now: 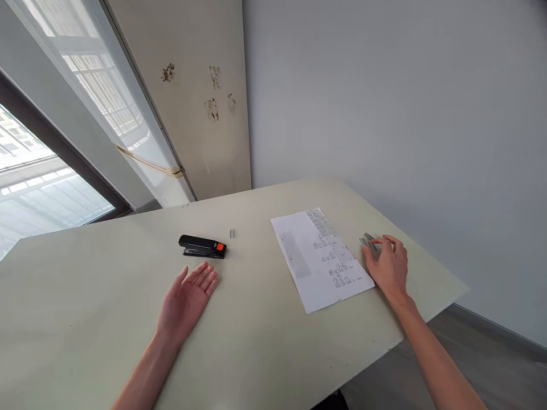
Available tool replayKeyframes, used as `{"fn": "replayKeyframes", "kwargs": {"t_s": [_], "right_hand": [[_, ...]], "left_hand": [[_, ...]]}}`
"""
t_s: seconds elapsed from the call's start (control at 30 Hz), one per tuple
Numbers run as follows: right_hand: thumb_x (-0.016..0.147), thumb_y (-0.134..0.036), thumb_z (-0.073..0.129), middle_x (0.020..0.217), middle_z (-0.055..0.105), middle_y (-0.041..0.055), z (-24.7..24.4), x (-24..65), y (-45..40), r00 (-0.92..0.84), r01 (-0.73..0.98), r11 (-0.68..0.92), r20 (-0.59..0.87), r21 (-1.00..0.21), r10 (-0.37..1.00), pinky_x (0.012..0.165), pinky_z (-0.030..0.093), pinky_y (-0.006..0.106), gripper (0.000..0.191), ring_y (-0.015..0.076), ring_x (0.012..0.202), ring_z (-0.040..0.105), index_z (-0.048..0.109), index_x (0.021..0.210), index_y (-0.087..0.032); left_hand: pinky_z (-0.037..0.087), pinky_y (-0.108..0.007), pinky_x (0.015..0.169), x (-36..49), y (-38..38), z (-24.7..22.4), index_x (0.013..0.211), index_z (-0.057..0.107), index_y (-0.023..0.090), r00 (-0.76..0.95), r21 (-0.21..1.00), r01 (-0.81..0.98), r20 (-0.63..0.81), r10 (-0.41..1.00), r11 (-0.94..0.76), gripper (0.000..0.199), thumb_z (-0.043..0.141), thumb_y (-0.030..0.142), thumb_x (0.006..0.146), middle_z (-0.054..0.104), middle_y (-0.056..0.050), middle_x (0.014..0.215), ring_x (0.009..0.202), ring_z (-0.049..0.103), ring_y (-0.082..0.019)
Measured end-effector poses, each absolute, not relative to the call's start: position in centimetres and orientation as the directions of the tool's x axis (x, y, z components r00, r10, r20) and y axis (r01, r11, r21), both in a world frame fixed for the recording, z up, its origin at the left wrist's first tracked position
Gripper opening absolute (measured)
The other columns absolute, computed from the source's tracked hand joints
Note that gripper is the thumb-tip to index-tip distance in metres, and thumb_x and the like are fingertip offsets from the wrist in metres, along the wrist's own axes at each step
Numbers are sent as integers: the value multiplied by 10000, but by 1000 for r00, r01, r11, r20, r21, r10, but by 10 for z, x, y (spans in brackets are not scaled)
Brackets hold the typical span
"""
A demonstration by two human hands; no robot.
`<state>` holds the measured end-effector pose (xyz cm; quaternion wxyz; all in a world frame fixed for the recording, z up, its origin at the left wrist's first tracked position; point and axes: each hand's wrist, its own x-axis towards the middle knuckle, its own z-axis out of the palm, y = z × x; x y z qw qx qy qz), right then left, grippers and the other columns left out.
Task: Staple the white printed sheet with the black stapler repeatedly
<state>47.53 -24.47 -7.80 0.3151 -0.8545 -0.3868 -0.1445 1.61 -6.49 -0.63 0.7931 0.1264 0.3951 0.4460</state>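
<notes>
My left hand rests palm up on the table, fingers stretched out and holding nothing. Just beyond its fingertips lies a black stapler with an orange patch at its right end. A short strip of staples sits apart, to the right of the stapler. At the right side of the table, my right hand has its thumb and fingers curled about several grey staple strips, which the fingers partly cover. Left of that hand is a printed white sheet of paper, lying flat.
The pale table has its right edge near my right forearm. A grey wall stands behind it. At the back left are a stained beige panel and a glass window.
</notes>
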Motion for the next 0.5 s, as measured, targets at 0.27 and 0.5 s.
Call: {"fn": "replayKeyframes", "kwargs": {"t_s": [0.27, 0.5], "right_hand": [[1072, -509, 476, 1520, 594, 108, -62, 396, -277, 489, 798, -269, 317, -540, 813, 1142, 489, 540, 427, 316, 1436, 526, 570, 1412, -268], [1096, -481, 455, 1676, 452, 58, -82, 373, -288, 389, 859, -226, 301, -459, 871, 1277, 343, 614, 501, 319, 1583, 353, 497, 1552, -279]], "left_hand": [[661, -335, 798, 17, -63, -5, 1073, 739, 93, 297, 553, -608, -506, 810, 569, 269, 515, 235, 1027, 732, -142, 996, 912, 730, -216], [654, -298, 765, 17, -63, -13, 829, 729, 129, 310, 624, -546, -470, 826, 559, 123, 657, 141, 929, 691, -83, 906, 801, 681, -164]]}}
